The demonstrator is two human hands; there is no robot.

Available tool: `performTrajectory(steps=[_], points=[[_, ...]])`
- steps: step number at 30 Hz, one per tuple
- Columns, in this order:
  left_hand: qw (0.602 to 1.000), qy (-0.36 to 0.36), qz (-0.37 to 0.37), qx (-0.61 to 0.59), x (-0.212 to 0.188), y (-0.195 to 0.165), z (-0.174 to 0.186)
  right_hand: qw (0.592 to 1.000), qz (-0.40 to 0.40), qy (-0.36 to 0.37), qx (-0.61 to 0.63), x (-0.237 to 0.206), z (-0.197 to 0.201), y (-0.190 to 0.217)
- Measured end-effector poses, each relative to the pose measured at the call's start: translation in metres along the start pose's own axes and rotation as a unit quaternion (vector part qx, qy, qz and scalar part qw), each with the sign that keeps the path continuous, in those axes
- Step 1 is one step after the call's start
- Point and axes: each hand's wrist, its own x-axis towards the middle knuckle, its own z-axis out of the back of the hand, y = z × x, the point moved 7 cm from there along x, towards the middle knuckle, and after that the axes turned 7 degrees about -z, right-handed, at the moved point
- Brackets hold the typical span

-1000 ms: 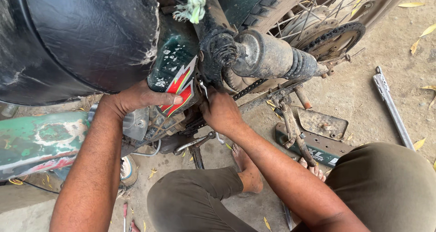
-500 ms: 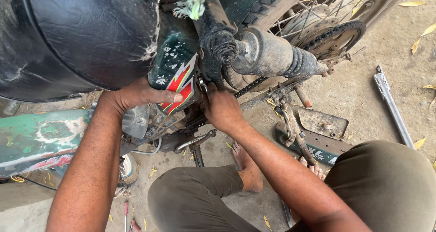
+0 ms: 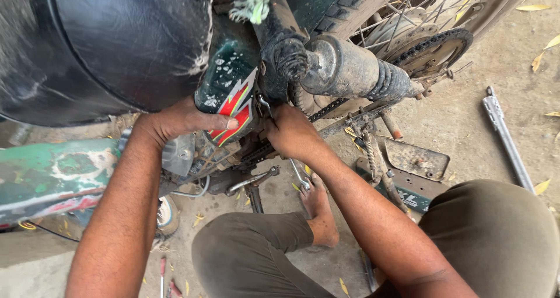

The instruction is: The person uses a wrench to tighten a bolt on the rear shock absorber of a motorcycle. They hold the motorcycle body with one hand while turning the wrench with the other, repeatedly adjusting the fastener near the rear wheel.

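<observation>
Little has moved: both hands stay at the side panel (image 3: 230,108).
Left hand (image 3: 175,123) presses flat on its edge; right hand (image 3: 291,132) seems fisted around a spanner (image 3: 265,108), cramped under the shock absorber (image 3: 350,73).

Soft, even daylight; the sandy ground (image 3: 466,117) at right is the brightest area, with no hard shadows and only dim shade under the motorcycle frame. A dull sheen runs across the black seat (image 3: 128,47), whose far left edge is smeared by blur. The centre is sharp, including the rear shock (image 3: 350,73), while lines bend slightly toward the corners.
</observation>
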Motion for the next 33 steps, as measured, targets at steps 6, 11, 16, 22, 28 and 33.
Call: performTrajectory(steps=[6,11,16,22,28,33], points=[[0.999,-0.024,0.042,0.014,-0.001,0.009,0.002,0.998,0.009,0.030,0.061,-0.004,-0.002,-0.004],[0.998,-0.013,0.055,0.000,-0.002,0.017,-0.001,0.948,-0.119,0.164,0.245,0.001,-0.023,-0.024],[0.998,-0.014,0.050,0.017,0.000,0.013,0.003,0.997,0.047,-0.036,-0.056,0.006,-0.024,-0.010],[0.997,-0.048,0.029,0.044,-0.003,0.000,0.007,0.994,0.029,-0.108,-0.014,-0.009,-0.027,-0.011],[0.999,-0.033,0.024,0.025,-0.002,0.005,0.005,0.998,-0.029,0.015,0.061,-0.011,-0.013,-0.006],[0.999,-0.019,0.028,0.025,0.001,0.011,0.005,0.973,-0.112,0.114,0.166,-0.004,-0.015,-0.007]])
